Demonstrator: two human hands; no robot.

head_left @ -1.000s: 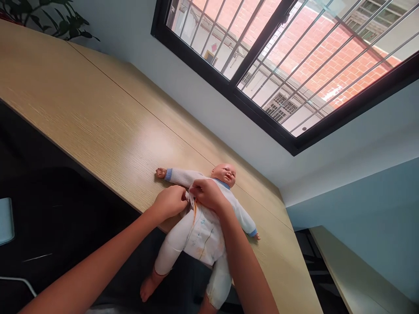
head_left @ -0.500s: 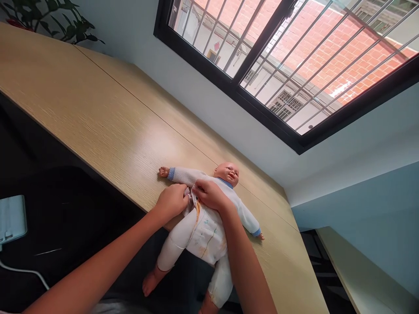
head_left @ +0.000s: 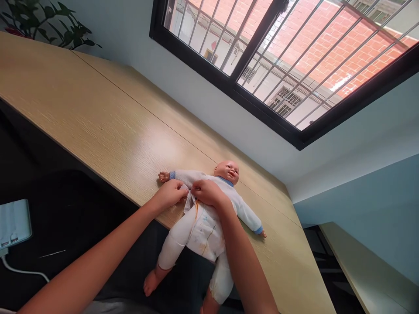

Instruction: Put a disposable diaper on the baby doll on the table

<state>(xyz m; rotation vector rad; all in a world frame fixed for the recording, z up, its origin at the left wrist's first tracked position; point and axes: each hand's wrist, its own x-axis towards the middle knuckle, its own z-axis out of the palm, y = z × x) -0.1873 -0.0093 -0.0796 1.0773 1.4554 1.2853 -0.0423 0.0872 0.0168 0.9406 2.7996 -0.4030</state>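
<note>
A baby doll (head_left: 228,171) in a white sweater with blue collar and cuffs lies on its back, its legs hanging past the table edge. Around its hips sits a white printed diaper (head_left: 207,231) with an orange trim. My left hand (head_left: 170,193) pinches the white side tab of the diaper, stretched out at the doll's hip on the left of the picture. Closed at the waist, my right hand (head_left: 206,192) grips the diaper's upper edge; its fingertips are partly hidden.
The wooden table (head_left: 98,117) runs along a wall under a barred window (head_left: 278,56). A plant (head_left: 62,26) stands at the far left end. On a dark surface at lower left lies a light-blue power bank (head_left: 15,222) with a white cable.
My left hand has moved slightly left and up, drawing the diaper's side tab away from the doll. My right hand stays at the waist. The view has shifted slightly.
</note>
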